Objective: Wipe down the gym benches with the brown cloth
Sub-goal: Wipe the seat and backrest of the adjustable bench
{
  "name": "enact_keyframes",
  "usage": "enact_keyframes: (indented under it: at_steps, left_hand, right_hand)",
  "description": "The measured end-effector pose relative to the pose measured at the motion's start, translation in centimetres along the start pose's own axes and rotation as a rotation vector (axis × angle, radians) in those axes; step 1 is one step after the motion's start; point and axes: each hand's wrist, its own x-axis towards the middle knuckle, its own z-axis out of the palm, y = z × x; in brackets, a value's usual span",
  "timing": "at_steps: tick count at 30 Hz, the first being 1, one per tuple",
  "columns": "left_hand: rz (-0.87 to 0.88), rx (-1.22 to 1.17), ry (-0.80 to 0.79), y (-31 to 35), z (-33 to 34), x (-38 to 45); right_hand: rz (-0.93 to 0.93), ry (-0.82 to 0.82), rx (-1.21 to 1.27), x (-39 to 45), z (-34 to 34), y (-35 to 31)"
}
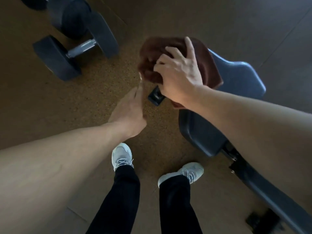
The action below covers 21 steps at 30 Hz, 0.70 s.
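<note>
Seen from above, the right hand [179, 73] is pressing down with curled fingers gripping the brown cloth [177, 53], which is lying bunched over the near end of a dark padded gym bench [239, 78]. The left hand [130, 110] is reaching alongside, fingers loosely extended, holding nothing. Open cork-coloured floor [50, 107] is lying between the bench's edge and dumbbells [74, 53] at upper left. The person's sneakers [121, 156] are standing just beside the bench.

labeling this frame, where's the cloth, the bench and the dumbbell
cloth [205, 63]: head view, flat part right of the right hand
bench [239, 78]: head view, bare pad beyond the cloth
dumbbell [81, 48]: head view, metal handle
</note>
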Motion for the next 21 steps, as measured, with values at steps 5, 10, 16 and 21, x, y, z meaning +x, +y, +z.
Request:
enact_keyframes:
  at_steps: [5, 10, 16, 21]
  left_hand:
    - [0.082, 0.026, 0.130, -1.2, -0.9, -1.4]
    - [0.088, 0.046, 0.188, 0.0, -0.4, -1.4]
    - [0.366, 0.027, 0.341, 4.7, 1.1, -0.1]
    - [0.577, 0.079, 0.433, 9.7, 0.2, 3.0]
  right_hand:
    - [-0.374, -0.293, -0.386, -5.5, 0.9, -0.8]
    - [-0.451, -0.376, -0.188, -16.9, 6.1, -2.5]
    - [-0.155, -0.006, 0.074, -24.6, 12.4, -2.1]
    - [0.224, 0.311, 0.407, -21.8, 11.3, -3.0]
